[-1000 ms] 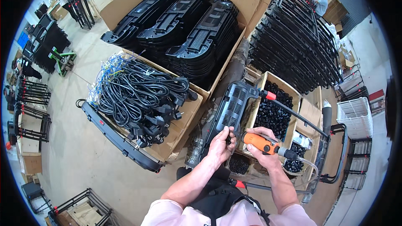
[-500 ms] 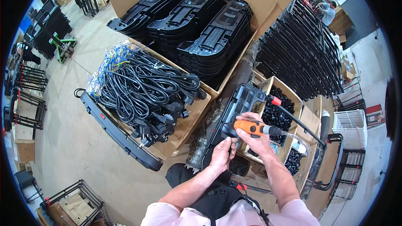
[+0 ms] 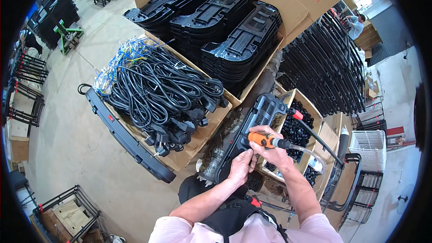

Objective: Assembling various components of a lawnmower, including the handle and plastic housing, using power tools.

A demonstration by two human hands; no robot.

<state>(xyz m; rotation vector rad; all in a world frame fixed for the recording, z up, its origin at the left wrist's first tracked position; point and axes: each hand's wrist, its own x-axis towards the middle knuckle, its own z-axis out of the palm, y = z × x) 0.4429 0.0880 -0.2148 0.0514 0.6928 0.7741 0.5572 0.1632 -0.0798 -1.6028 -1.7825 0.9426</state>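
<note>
My right hand [image 3: 269,151] grips an orange pneumatic screwdriver [image 3: 264,140] with a clear hose trailing to the right. Its tip rests on a long black plastic housing [image 3: 252,130] that lies tilted in front of me. My left hand [image 3: 241,169] presses on the near part of that housing, fingers pinched just below the tool's tip. Whether the fingers hold a small part is too small to tell.
A cardboard box of small black parts [image 3: 297,128] sits right of the housing. A box of coiled black power cables [image 3: 157,90] is to the left, stacked black plastic panels [image 3: 225,22] behind it, black metal frames [image 3: 328,63] at the right. Another person [image 3: 355,24] stands far back.
My right hand has brought the orange screwdriver from the right over onto the housing. My left hand has slid down the housing toward me, close under the tool.
</note>
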